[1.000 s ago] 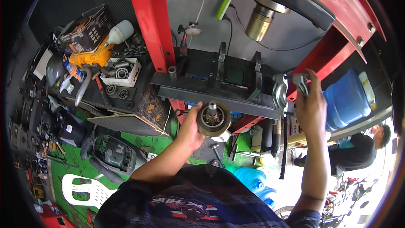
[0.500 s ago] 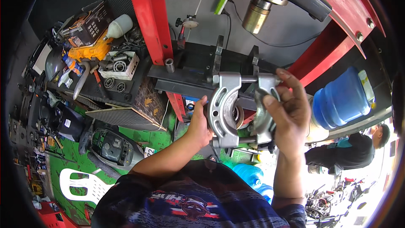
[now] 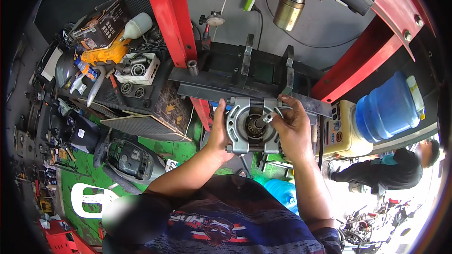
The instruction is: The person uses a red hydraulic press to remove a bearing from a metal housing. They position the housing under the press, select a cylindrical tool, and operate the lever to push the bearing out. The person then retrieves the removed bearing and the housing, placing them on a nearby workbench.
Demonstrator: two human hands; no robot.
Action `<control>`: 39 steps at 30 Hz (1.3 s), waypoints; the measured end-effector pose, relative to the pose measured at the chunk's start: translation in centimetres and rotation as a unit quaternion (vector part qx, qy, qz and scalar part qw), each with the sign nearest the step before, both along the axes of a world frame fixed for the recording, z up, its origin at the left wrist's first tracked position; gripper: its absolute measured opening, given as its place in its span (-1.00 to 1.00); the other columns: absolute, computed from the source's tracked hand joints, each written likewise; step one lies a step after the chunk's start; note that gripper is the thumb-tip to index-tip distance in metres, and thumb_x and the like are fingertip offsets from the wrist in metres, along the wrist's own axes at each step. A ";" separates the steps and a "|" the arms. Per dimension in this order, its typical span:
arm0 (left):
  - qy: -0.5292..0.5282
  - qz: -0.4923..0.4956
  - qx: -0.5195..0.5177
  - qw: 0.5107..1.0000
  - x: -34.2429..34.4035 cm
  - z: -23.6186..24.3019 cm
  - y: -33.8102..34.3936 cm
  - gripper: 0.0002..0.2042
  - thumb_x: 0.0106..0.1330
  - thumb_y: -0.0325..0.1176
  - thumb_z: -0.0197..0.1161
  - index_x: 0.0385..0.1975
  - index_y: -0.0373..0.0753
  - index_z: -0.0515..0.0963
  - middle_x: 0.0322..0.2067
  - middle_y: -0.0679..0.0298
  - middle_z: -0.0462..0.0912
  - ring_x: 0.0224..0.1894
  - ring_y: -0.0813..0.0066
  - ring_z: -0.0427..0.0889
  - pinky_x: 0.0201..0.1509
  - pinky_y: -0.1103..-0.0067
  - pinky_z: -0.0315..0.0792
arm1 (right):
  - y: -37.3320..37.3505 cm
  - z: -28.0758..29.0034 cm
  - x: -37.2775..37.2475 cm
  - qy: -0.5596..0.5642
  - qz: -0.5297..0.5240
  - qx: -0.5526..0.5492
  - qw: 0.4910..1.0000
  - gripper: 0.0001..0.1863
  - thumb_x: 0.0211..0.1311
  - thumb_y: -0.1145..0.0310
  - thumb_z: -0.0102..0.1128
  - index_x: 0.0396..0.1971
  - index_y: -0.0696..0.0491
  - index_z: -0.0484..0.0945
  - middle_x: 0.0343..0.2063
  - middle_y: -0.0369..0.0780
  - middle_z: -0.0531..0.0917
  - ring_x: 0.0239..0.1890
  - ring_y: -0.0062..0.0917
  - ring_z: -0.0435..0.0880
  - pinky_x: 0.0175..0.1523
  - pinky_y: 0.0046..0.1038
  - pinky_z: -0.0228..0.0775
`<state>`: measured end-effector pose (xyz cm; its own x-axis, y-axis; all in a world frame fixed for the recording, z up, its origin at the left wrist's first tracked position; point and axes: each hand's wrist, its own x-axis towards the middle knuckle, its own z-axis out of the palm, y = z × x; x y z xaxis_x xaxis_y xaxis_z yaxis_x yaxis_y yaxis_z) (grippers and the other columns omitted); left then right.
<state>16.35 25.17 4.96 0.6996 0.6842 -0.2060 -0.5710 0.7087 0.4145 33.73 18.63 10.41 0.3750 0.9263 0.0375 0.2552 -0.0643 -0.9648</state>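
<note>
A silver bearing separator (image 3: 238, 126) faces up, its two halves around a round metal crankshaft assembly (image 3: 256, 125) with a shaft in the middle. My left hand (image 3: 217, 138) grips this from the left, thumb along the separator's side and fingers hidden underneath. My right hand (image 3: 294, 131) holds the right half, fingertips at the upper bolt and thumb beside the protruding shaft. Both parts are held just in front of the press's black bed (image 3: 212, 84).
The red press frame (image 3: 169, 14) has a steel ram (image 3: 289, 11) above. At left are a bench with a bearing box (image 3: 150, 70) and a scooter (image 3: 134, 160); at right, a blue water jug (image 3: 386, 106) and a crouching person (image 3: 391, 171). A white chair (image 3: 82, 200) stands lower left.
My right hand has brought the separator leftward from beside the press onto the round assembly in my left hand. The separator's halves now sit closer together around it.
</note>
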 end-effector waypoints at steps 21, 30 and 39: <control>-0.026 -0.009 -0.041 0.999 -1.3 -2.6 -1.2 -0.29 0.53 0.29 -0.12 0.26 -0.28 0.50 0.14 0.03 0.65 0.17 0.16 0.66 0.34 0.19 0.49 | -1.3 -1.8 3.1 0.149 0.097 0.083 0.981 -0.82 0.41 0.59 0.07 -0.05 0.22 0.53 -0.10 -0.21 0.68 0.02 -0.59 0.64 0.16 -0.50 0.46; -0.098 -0.036 -0.047 0.993 -1.2 -2.7 -1.2 -0.24 0.51 0.33 -0.16 0.30 -0.28 0.46 0.17 0.00 0.62 0.18 0.12 0.64 0.31 0.19 0.51 | -1.3 -1.0 3.1 0.033 0.113 0.047 0.992 -0.75 0.51 0.32 0.18 -0.14 0.25 0.58 -0.27 -0.15 0.72 -0.18 -0.59 0.65 -0.04 -0.46 0.52; -0.079 -0.020 -0.056 0.995 -0.6 -1.5 -1.2 -0.26 0.50 0.33 -0.13 0.28 -0.25 0.47 0.14 0.01 0.63 0.13 0.13 0.66 0.23 0.16 0.56 | -1.4 -1.4 4.1 0.042 0.132 0.077 0.987 -0.76 0.46 0.37 0.24 -0.05 0.21 0.61 -0.22 -0.14 0.74 -0.13 -0.56 0.67 -0.02 -0.48 0.50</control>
